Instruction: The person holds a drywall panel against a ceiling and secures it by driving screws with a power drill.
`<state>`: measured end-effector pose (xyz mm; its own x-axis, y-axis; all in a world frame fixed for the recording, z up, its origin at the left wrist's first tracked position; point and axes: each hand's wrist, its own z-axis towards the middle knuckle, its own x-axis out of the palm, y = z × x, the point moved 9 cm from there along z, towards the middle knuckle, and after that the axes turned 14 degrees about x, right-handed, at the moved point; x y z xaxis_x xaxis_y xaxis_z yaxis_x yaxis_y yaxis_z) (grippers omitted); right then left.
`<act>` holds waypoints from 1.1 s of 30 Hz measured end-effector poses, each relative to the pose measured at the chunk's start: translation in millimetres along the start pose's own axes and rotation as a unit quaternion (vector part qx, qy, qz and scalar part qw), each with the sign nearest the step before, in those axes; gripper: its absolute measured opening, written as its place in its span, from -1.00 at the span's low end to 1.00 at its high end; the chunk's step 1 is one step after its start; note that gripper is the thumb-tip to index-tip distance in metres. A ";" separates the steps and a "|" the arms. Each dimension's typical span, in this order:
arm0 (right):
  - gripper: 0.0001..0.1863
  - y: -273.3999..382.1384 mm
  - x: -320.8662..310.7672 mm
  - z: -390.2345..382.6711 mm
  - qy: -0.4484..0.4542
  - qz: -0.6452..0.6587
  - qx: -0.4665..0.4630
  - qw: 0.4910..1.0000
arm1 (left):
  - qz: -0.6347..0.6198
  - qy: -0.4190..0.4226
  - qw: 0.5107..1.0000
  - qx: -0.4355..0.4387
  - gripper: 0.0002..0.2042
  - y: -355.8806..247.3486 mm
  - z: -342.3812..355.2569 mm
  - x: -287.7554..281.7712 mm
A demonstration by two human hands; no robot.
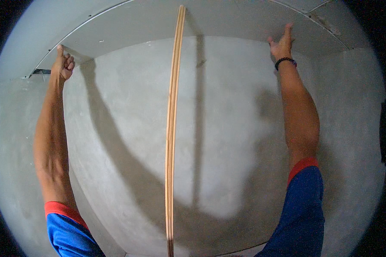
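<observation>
Both my arms reach up to a pale grey ceiling panel (133,25). At its left end is my left hand (63,64), one digit pointing up against the panel near a seam and the other fingers curled in, with nothing in them. My right hand (282,46), a dark beaded bracelet at its wrist, is raised to the panel's right part with fingers apart, holding nothing. Between my arms a long, thin, grooved wooden strip (171,128) stands nearly upright, slightly tilted, its top at the panel. Its foot runs out of view, and neither hand touches it.
Behind the strip rises a grey plastered wall (231,128), with shadows of my arms and the strip on it. A dark gap (41,72) shows by the panel's left end. At the far right is a black object (384,132) I cannot make out.
</observation>
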<state>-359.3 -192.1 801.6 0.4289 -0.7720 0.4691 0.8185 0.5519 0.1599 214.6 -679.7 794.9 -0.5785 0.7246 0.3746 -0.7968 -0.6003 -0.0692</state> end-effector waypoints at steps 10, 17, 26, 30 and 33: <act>-0.11 -0.5 28.6 37.1 0.087 -0.119 -0.024 0.989 | -0.040 -0.064 0.997 0.001 -0.63 18.7 11.8 -18.2; 0.05 11.8 44.9 -0.1 0.056 0.197 0.169 0.964 | -0.108 -0.017 0.994 -0.025 -0.59 -4.2 25.3 -32.8; -0.19 -0.8 35.9 22.2 0.080 0.343 0.192 0.916 | -0.113 -0.011 0.993 -0.018 -0.51 3.1 30.3 -30.6; -0.26 40.4 54.6 2.1 0.087 0.342 0.174 0.919 | -0.107 -0.019 0.994 -0.018 -0.51 0.8 29.4 -35.0; -0.21 55.2 50.4 -3.5 0.053 0.188 0.121 0.973 | -0.100 -0.017 0.995 -0.003 -0.53 -0.1 38.2 -40.6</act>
<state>-291.2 -201.7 831.0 0.7285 -0.5219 0.4438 0.4871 0.8501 0.2001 244.9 -722.0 815.0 -0.4017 0.8172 0.4132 -0.8967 -0.4427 0.0039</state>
